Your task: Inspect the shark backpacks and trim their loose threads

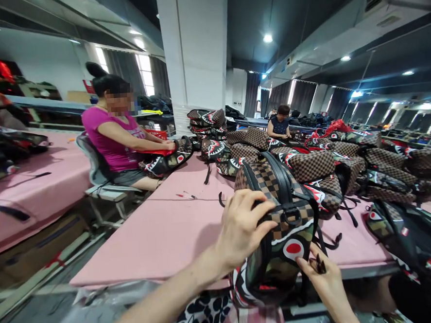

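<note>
A backpack (pixel 280 260) in brown-and-black checks and camouflage, with a red-and-white eye patch and shark-teeth print, stands tilted at the table's front edge. My left hand (pixel 243 223) grips its upper left side, thumb and fingers bent over the checked fabric. On the lower right side of the bag is my right hand (pixel 326 274), its thumb pressed near the eye patch. A small dark pointed tool (pixel 319 264) is tucked in that hand; its exact kind is hard to make out. The bag's underside is partly hidden.
Similar backpacks (pixel 310 165) are piled along the pink-covered table (pixel 162 238), behind and to the right. A red-and-white pen-like item (pixel 186 196) lies on the cloth. A co-worker (pixel 113 133) sits at the left handling another bag; another person (pixel 279 123) works farther back.
</note>
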Motion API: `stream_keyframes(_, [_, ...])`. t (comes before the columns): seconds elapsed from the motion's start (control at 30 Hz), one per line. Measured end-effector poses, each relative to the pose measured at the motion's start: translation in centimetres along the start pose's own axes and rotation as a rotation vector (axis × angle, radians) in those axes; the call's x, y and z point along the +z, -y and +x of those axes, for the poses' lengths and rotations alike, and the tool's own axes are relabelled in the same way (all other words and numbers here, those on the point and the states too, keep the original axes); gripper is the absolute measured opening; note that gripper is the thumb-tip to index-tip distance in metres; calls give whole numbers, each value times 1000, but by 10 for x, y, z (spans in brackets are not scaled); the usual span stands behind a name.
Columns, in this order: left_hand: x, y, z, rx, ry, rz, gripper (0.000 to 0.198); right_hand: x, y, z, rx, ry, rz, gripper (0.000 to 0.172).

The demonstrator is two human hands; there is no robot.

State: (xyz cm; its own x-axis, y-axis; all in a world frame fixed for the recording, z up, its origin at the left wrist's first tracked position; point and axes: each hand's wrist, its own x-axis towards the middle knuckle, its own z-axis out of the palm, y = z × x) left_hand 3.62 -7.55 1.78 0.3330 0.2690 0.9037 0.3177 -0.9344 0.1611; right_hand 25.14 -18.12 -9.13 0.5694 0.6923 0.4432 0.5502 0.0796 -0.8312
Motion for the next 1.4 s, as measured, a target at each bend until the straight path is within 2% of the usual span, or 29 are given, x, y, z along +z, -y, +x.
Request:
stream_keyframes(0.13, [2, 8, 36, 72, 237, -21, 9, -14, 3, 7, 41, 128, -31, 47])
stream_keyframes(0.2, [4, 8, 44, 56, 342, -10, 8, -29, 8, 14, 28, 176, -68, 40])
stream_keyframes(0.27, [4, 6, 51, 42, 462, 33, 12, -46, 17, 24, -15, 142, -137, 37])
stream_keyframes(0.33, [4, 3, 56, 29, 537, 106, 13, -60, 30, 35, -91, 50, -271, 39])
stream_keyframes(0.4, [6, 0, 59, -16, 535, 122, 12, -68, 46, 46, -171, -35, -458, 48])
stream_keyframes(0.5, [9, -2, 62, -196, 493, -41, 14, -70, 72, 60, -273, -38, -588, 54])
stream_keyframes(0.6, [11, -2, 62, -350, 489, -190, 16, -62, 94, 69, -384, 113, -485, 35])
stream_keyframes(0.7, [12, -2, 63, -408, 486, -240, 15, -49, 110, 77, -562, 270, -402, 21])
stream_keyframes(0.83, [12, -3, 62, -435, 469, -285, 15, -34, 124, 89, -736, 274, -445, 17])
stream_keyframes(1.13, [11, -1, 62, -460, 462, -304, 14, -35, 138, 104, -813, 291, -601, 15])
stream_keyframes(1.4, [12, -7, 60, -441, 448, -297, 14, -35, 152, 107, -819, 395, -712, 13])
